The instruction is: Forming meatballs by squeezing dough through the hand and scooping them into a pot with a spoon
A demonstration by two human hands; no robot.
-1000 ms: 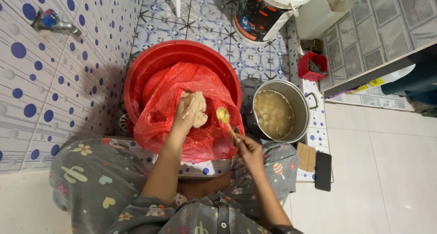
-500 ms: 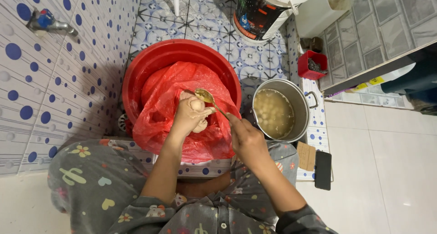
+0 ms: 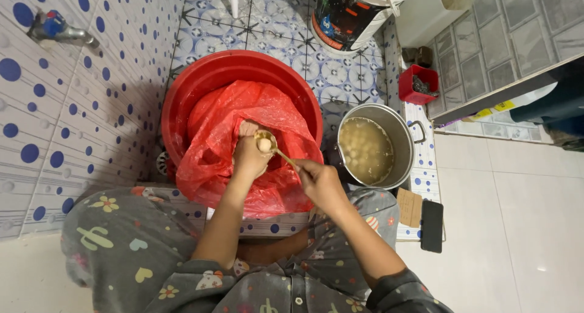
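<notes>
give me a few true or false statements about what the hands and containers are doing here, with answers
1. The right hand holds a spoon. True.
2. The left hand is inside the metal pot. False: it is over the red plastic bag.
3. The red bag sits in a red basin. True.
4. The pot is empty. False: it holds pale round balls in liquid.
5. A dark phone lies on the floor beside the pot. True.

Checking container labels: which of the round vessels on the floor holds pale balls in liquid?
The steel pot right of the red basin; the basin holds a red bag.
</notes>
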